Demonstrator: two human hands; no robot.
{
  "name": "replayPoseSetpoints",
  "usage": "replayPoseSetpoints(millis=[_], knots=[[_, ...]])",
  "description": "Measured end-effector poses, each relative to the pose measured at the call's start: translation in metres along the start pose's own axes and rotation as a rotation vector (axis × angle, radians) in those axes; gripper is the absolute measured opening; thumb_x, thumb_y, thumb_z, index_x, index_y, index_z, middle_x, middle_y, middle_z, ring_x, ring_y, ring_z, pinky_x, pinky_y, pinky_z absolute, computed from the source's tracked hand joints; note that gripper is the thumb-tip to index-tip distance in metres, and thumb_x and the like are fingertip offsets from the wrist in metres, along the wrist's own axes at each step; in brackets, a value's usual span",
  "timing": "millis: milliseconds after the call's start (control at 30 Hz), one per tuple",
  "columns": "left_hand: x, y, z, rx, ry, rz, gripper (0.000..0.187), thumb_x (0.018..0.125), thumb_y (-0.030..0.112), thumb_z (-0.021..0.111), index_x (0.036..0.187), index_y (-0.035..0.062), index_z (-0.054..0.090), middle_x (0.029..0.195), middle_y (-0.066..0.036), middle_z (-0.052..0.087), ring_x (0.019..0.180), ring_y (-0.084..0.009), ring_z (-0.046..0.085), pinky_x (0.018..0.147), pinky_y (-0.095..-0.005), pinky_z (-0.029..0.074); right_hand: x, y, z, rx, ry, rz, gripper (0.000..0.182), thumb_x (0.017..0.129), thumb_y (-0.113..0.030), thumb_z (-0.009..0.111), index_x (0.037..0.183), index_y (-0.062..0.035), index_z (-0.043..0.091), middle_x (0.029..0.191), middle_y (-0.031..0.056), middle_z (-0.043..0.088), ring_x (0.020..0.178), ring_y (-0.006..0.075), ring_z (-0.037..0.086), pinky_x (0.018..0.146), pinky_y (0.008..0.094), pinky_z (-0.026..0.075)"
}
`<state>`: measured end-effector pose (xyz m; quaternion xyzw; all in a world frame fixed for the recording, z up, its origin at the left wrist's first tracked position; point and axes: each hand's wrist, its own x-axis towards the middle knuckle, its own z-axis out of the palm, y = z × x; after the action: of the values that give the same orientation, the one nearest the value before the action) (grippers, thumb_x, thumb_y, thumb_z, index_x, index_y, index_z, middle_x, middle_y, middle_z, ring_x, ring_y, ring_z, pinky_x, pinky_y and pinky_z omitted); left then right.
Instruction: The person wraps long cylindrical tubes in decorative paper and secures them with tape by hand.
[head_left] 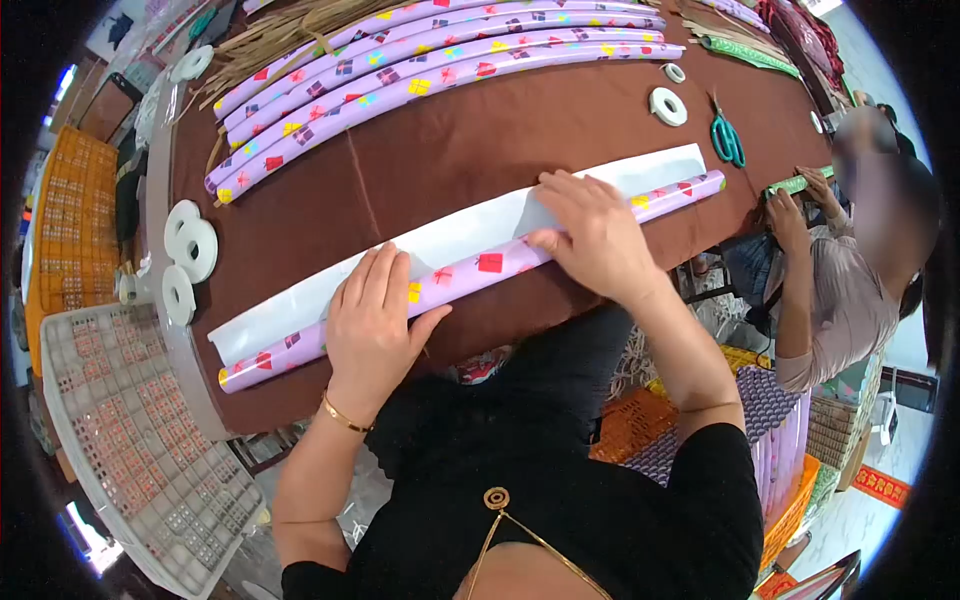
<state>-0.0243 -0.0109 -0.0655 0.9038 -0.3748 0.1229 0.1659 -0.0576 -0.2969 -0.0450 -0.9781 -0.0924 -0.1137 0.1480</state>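
A purple patterned paper roll (490, 263) lies along the front of the brown table, with a strip of its white inner side (450, 226) unrolled flat behind it. My left hand (372, 310) rests over the roll left of its middle, fingertips on the white strip and thumb stretched out to the side. Farther right, my right hand (598, 235) lies across the roll, its fingers reaching onto the white strip. Both palms face down with the fingers extended, and neither hand is wrapped round the roll. What lies under the palms is hidden.
Several finished purple rolls (420, 85) lie at the back. White tape rolls (190, 250) sit at the left edge, another (668, 106) beside green-handled scissors (727, 138) at the right. A co-worker (850, 270) handles a green roll (800, 183). A white crate (150, 440) stands left.
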Motion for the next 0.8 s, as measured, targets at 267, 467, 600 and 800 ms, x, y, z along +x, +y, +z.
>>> replayPoseSetpoints(millis=[267, 467, 600, 800], knots=[[0.003, 0.002, 0.0, 0.022, -0.006, 0.021, 0.064, 0.077, 0.037, 0.08, 0.123, -0.0021, 0.059, 0.128, -0.018, 0.061, 0.12, -0.0348, 0.058, 0.098, -0.0426, 0.047, -0.013, 0.018, -0.015, 0.048, -0.017, -0.004, 0.054, 0.089, -0.035, 0.067, 0.129, -0.0013, 0.057, 0.126, 0.0174, 0.064, 0.125, 0.0335, 0.056, 0.108, 0.0514, 0.04], [0.002, 0.002, 0.0, 0.023, -0.039, 0.004, 0.064, 0.079, 0.036, 0.079, 0.125, -0.0023, 0.059, 0.132, -0.018, 0.059, 0.123, -0.035, 0.057, 0.1, -0.0427, 0.046, -0.025, 0.053, -0.026, 0.039, 0.035, 0.109, 0.05, 0.092, -0.035, 0.064, 0.128, -0.0018, 0.059, 0.121, 0.0181, 0.066, 0.119, 0.0337, 0.06, 0.108, 0.051, 0.04], [0.001, 0.003, -0.001, 0.024, -0.025, 0.012, 0.064, 0.079, 0.035, 0.079, 0.126, -0.0028, 0.058, 0.132, -0.019, 0.06, 0.122, -0.0356, 0.057, 0.1, -0.0435, 0.046, -0.031, 0.072, -0.031, 0.011, 0.081, 0.196, 0.045, 0.093, -0.034, 0.063, 0.126, -0.0038, 0.062, 0.116, 0.0192, 0.068, 0.11, 0.0359, 0.063, 0.106, 0.0501, 0.042], [0.006, 0.006, 0.005, -0.012, -0.032, 0.031, 0.066, 0.078, 0.035, 0.08, 0.126, -0.0036, 0.058, 0.13, -0.022, 0.06, 0.121, -0.0378, 0.057, 0.1, -0.0452, 0.047, -0.033, 0.135, -0.035, -0.207, 0.191, 0.584, 0.036, 0.098, -0.036, 0.054, 0.115, -0.0095, 0.072, 0.096, 0.0227, 0.07, 0.094, 0.0391, 0.067, 0.083, 0.0474, 0.051]])
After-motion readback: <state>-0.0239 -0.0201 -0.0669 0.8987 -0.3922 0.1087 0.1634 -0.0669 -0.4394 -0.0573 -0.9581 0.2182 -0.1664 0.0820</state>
